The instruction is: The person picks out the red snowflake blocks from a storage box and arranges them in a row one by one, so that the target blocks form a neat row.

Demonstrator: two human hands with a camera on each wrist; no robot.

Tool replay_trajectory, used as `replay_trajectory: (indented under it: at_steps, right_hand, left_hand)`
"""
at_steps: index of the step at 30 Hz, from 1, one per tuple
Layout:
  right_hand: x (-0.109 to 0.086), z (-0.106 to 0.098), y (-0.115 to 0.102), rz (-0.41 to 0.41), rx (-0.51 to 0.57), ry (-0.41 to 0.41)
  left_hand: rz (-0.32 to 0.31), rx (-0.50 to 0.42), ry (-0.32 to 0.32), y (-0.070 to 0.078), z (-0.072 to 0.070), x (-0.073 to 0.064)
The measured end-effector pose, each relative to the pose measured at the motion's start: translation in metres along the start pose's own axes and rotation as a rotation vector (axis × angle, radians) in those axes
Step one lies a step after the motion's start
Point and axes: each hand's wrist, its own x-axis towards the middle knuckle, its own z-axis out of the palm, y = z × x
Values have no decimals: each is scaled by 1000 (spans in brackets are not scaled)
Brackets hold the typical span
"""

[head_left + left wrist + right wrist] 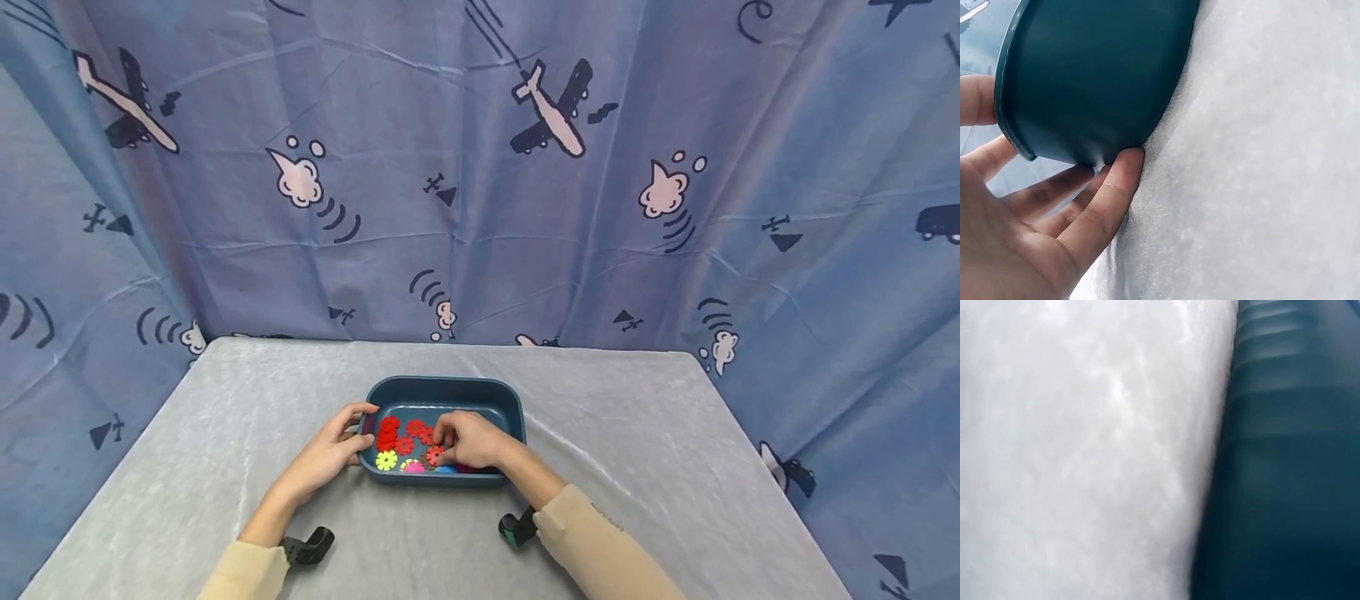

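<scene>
Curtain (480, 250): we see blue cloth printed with planes behind everything.
Counter (622, 433): a pale, fuzzy cover lies over it, and we find the one tray on it, near its middle.
Tray (442, 479): dark teal and upright, it holds all the loose pieces we can make out; we see none set down outside it, so as far as these views show, nothing is moved out of it.
Left hand (330, 446): we see it hold the tray's left end, some digits over the rim and other fingers against the outer wall.
Right hand (472, 440): it reaches inside the tray, thumb and fingers bent close together; we cannot tell whether they pinch a piece or only touch it, and the right wrist view does not show them.
Red pieces (387, 435): most bunch toward the left end, a few lie looser toward the middle, and one is at the right hand's fingertips; we judge the handling under way, with that piece unfinished.
Other pieces: yellow-green (386, 460), pink (412, 467) and blue (446, 469) ones lie along the near wall, apparently still to be dealt with; how many more the right hand hides, we cannot tell.
</scene>
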Motion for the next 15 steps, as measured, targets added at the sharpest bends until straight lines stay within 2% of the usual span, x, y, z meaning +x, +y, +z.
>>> replay_trajectory:
  at_steps: [15]
  right_hand:
    - [-5,0,1,-23,52,25]
  left_hand:
    - [2,-2,4,-3,3,1]
